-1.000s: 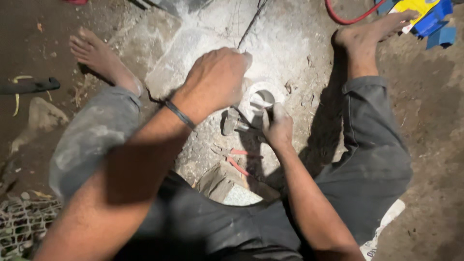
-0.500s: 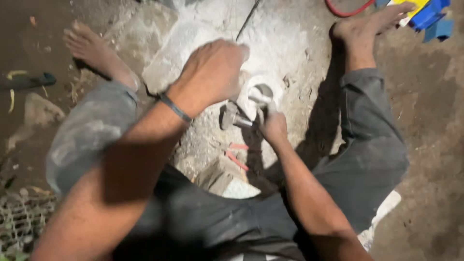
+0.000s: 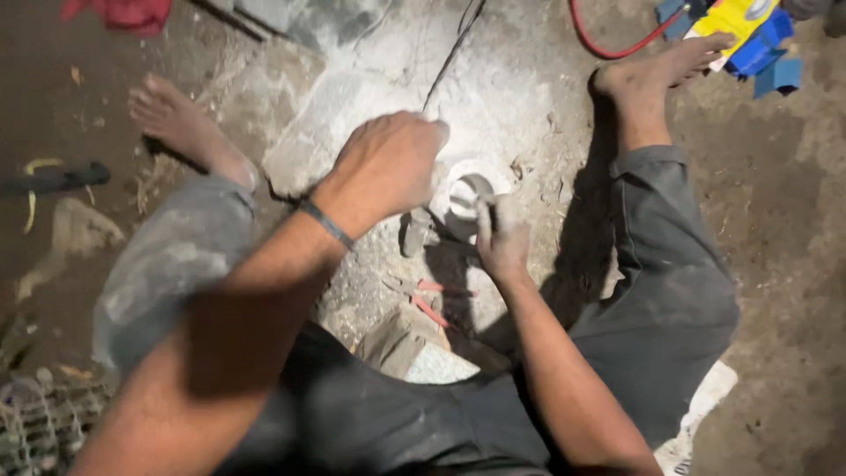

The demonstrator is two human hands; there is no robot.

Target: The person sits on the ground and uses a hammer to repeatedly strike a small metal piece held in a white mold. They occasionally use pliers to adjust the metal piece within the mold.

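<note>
Closest to us, our legs in dusty grey trousers (image 3: 670, 291) spread wide on the ground, knees apart, so that the work sits between them within easy reach of both arms. Between our thighs lies a pale block of stone (image 3: 414, 348), and just beyond it a pair of red-handled pliers (image 3: 427, 300) rests on the grit, set aside yet close by.

Past the pliers, our right hand (image 3: 502, 238) comes down on the near edge of a white ring-shaped piece (image 3: 471, 189), the fingers curled and pressed together around something thin at the ring's rim; we cannot tell what that thing is. The grip looks meant to steady it against the stone. Our left hand (image 3: 388, 167), with a dark band (image 3: 324, 222) at the wrist, is raised above and just left of the ring, closed in a fist. A dark tool head (image 3: 416, 231) shows below it, and we judge that the fist holds it, though the handle is hidden.

The ring is round and white, with a dark hollow in its middle, and it sits in a patch of pale dust on the stone slab (image 3: 352, 115), near that slab's right edge.

Farther off, our bare feet (image 3: 656, 70) rest on the dirt. Beyond the right foot lie a blue and yellow tool (image 3: 749, 31) and a red hose (image 3: 617, 44), and a red cloth (image 3: 119, 13) sits at the far left.
</note>
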